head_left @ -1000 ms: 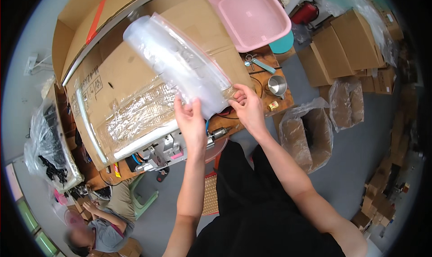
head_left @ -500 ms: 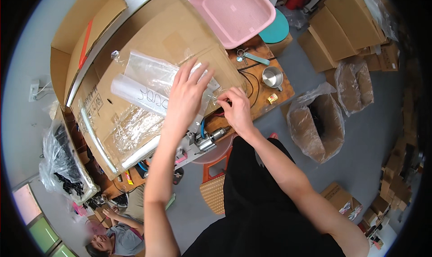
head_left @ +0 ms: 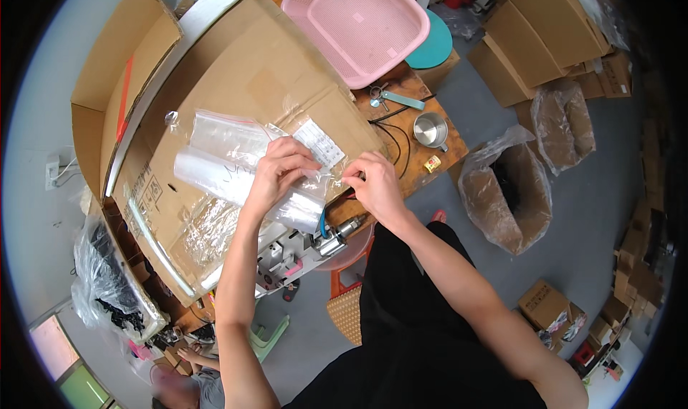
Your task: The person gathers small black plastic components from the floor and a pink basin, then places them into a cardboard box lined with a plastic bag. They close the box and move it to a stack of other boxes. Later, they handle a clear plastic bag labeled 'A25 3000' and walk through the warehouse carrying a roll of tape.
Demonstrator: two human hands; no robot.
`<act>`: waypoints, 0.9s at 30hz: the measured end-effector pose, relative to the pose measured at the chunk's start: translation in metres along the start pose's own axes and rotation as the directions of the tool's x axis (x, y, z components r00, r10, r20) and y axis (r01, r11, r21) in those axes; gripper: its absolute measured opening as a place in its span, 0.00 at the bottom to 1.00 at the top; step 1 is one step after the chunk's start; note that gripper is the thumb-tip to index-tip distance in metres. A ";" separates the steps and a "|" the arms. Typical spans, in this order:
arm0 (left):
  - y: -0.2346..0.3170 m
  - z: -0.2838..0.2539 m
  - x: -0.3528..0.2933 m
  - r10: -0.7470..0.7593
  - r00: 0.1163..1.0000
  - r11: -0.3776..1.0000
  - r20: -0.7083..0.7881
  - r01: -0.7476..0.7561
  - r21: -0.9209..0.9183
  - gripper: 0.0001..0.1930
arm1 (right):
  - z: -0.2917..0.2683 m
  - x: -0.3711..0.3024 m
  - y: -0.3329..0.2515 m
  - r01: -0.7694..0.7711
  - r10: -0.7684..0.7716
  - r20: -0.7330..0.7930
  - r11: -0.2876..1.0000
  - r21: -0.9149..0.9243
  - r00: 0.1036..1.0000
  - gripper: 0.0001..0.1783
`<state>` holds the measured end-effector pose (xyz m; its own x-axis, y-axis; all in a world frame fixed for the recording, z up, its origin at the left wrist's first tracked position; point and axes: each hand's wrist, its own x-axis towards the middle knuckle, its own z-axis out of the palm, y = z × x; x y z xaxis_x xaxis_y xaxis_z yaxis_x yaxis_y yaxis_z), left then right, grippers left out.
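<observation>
My left hand (head_left: 281,171) is over the clear plastic bags on the cardboard, its thumb and fingers pinching a bit of clear plastic film (head_left: 328,183). Just to its right, my right hand (head_left: 374,188) has thumb and forefinger pinched at the right end of that film. What exactly the film belongs to is hard to make out. Below and left of my left hand lie a roll of clear plastic (head_left: 208,174) with dark marks on it and a flat clear bag (head_left: 218,133) with a red line along its top. A white printed sheet (head_left: 319,144) lies just beyond my fingers.
A pink basket (head_left: 358,72) stands at the far edge. On the wooden table (head_left: 448,133) are a metal cup (head_left: 430,131), keys with a blue strap (head_left: 401,99) and cables. A metal machine (head_left: 287,255) sits at the near edge. Plastic-lined boxes (head_left: 494,215) stand right; another person (head_left: 204,384) is lower left.
My left hand has come down from above the bags and closed its fingers near my right hand. The right hand stays pinched. The printed sheet and the bag's red line now show.
</observation>
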<state>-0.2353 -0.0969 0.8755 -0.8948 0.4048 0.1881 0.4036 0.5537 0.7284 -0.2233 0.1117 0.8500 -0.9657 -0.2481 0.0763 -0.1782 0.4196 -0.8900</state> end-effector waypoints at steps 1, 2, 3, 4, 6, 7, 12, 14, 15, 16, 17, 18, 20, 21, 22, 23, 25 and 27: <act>-0.001 0.000 0.001 0.001 1.000 0.999 -0.004 -0.001 -0.042 0.07 | -0.002 0.001 0.000 -0.010 0.010 0.014 1.000 0.002 1.000 0.04; -0.002 -0.001 0.002 0.001 1.000 0.996 -0.005 -0.002 -0.084 0.07 | -0.003 0.002 -0.001 -0.022 0.022 0.027 1.000 0.005 0.999 0.03; -0.004 -0.001 0.002 0.001 1.000 0.992 -0.007 -0.001 -0.125 0.07 | -0.004 0.003 -0.001 -0.020 0.020 0.027 1.000 -0.003 0.999 0.04; -0.006 -0.001 0.002 -0.018 1.000 0.987 0.001 0.018 -0.160 0.07 | -0.005 0.004 -0.001 -0.016 0.016 0.029 1.000 -0.011 0.999 0.04; -0.009 -0.001 -0.001 -0.053 0.999 0.972 0.013 0.055 -0.227 0.07 | -0.005 0.005 -0.003 -0.036 0.037 0.051 0.999 -0.007 0.998 0.04; -0.007 -0.001 -0.004 -0.076 0.997 0.977 0.006 0.075 -0.200 0.07 | -0.004 0.005 -0.005 -0.062 0.062 0.075 0.998 0.006 0.995 0.04; 0.048 -0.016 -0.013 -0.073 0.965 0.927 -0.254 0.159 0.339 0.21 | -0.014 0.012 -0.009 -0.094 0.106 0.210 0.993 -0.064 0.972 0.06; 0.045 -0.014 -0.049 -0.158 0.728 0.792 -0.667 0.497 0.354 0.31 | -0.027 0.016 -0.032 -0.321 0.310 0.228 0.947 0.010 0.923 0.13; 0.045 -0.008 -0.066 -0.214 0.466 0.705 -0.858 0.682 0.195 0.33 | -0.030 0.018 -0.038 -0.198 0.207 0.134 0.977 -0.074 0.969 0.14; 0.044 -0.004 -0.075 -0.225 0.156 0.607 -0.962 0.795 -0.013 0.35 | -0.030 0.022 -0.046 -0.080 0.089 0.045 0.983 -0.165 0.995 0.15; 0.040 -0.001 -0.076 -0.441 0.054 0.647 -0.896 0.711 -0.275 0.36 | -0.027 0.026 -0.058 -0.027 0.039 0.074 0.987 -0.158 0.997 0.15; 0.039 0.001 -0.076 -0.636 -0.020 0.616 -0.771 0.588 -0.524 0.36 | -0.023 0.032 -0.075 0.032 -0.016 0.112 0.989 -0.145 0.994 0.15; 0.032 0.005 -0.071 -0.766 -0.015 0.605 -0.643 0.321 -0.728 0.35 | -0.007 0.043 -0.111 0.106 -0.097 0.227 0.994 -0.030 0.969 0.18; 0.027 0.007 -0.063 -0.726 0.017 0.675 -0.688 0.207 -0.708 0.33 | 0.006 0.048 -0.128 0.111 -0.126 0.299 0.991 0.068 0.946 0.21; 0.025 0.009 -0.056 -0.679 0.042 0.733 -0.733 0.090 -0.674 0.31 | 0.023 0.055 -0.138 0.246 -0.258 0.250 0.966 0.080 0.933 0.24; 0.023 0.012 -0.053 -0.679 0.114 0.727 -0.726 0.249 -0.640 0.28 | 0.045 0.063 -0.142 0.375 -0.386 0.205 0.922 0.091 0.899 0.27; 0.034 0.016 -0.029 -0.540 0.253 0.825 -0.803 0.347 -0.445 0.22 | 0.078 0.088 -0.153 0.520 -0.515 0.074 0.851 -0.072 0.854 0.31; 0.043 0.008 -0.017 -0.358 0.393 0.927 -0.847 0.262 -0.270 0.19 | 0.097 0.119 -0.150 0.421 -0.410 0.107 0.899 -0.120 0.906 0.28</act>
<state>-0.2014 -0.0738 0.8986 -0.6573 -0.6558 0.3714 0.0878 0.4228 0.9020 -0.2934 -0.0656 0.9495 -0.7816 -0.4901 0.3858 -0.5894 0.3780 -0.7139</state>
